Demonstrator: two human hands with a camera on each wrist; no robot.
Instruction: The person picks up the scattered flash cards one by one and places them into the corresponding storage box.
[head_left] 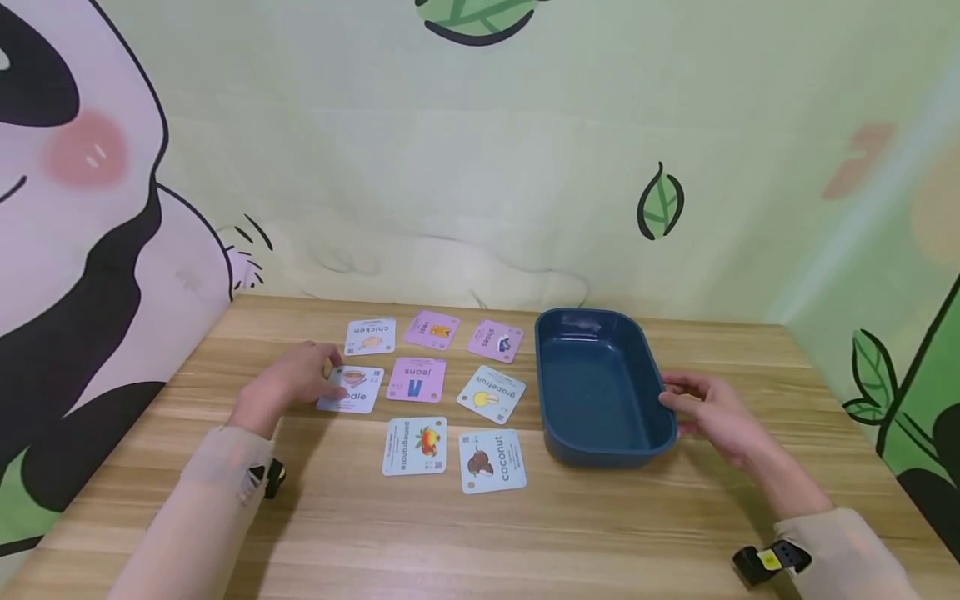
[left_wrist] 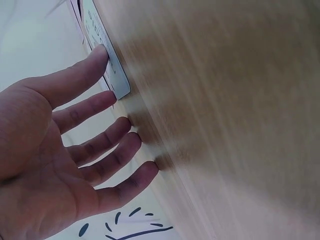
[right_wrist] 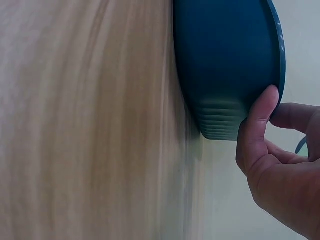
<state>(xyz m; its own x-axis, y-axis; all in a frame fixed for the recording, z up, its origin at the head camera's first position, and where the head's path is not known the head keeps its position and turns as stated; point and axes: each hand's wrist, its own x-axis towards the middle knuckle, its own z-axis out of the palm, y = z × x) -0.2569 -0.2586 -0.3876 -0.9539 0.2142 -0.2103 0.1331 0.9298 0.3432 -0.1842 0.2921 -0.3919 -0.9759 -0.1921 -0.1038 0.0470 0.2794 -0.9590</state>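
Note:
My left hand (head_left: 288,383) rests at a pale blue word card (head_left: 362,402) at the left of a group of cards. In the left wrist view its thumb lies on the card's face, and the index fingertip is right at the edge. The other fingers (left_wrist: 112,155) extend loosely toward the wooden tabletop. Part of the printed word is covered. On the right, my right hand (head_left: 708,412) pinches the right rim of a deep blue plastic bin (head_left: 600,454), its thumb and fingers at the rim in the right wrist view (right_wrist: 265,120). The bin stands upright.
Face-up cards lie left of the bin: chicken (head_left: 371,337), vest (head_left: 431,329), shoes (head_left: 495,340), jeans (head_left: 416,380), grapefruit (head_left: 491,394), pomegranate (head_left: 415,446) and coconut (head_left: 492,461). A cartoon-printed backdrop (head_left: 450,183) rises behind the wooden table (head_left: 600,533).

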